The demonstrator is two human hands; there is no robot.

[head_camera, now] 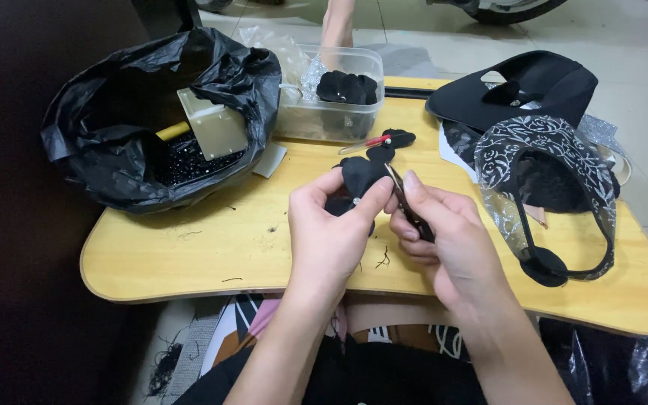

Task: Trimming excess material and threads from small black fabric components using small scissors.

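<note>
Left hand (331, 225) — fingers pinched on a black fabric flower (358, 178), lifted above the wooden lap table (189, 255) for close work. Right hand (444, 232) — closed round small scissors (406, 201), blades at the petals. Beyond: clear tub (331, 112) of finished flowers, black bag (114, 150) of beads, black shoe uppers (541, 150).

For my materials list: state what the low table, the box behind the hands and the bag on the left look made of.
Table: pale wood or wood-look board, smooth, faint grain. Box: clear rigid plastic, its contents show through. Bag: thin black plastic film, crumpled and glossy.
</note>
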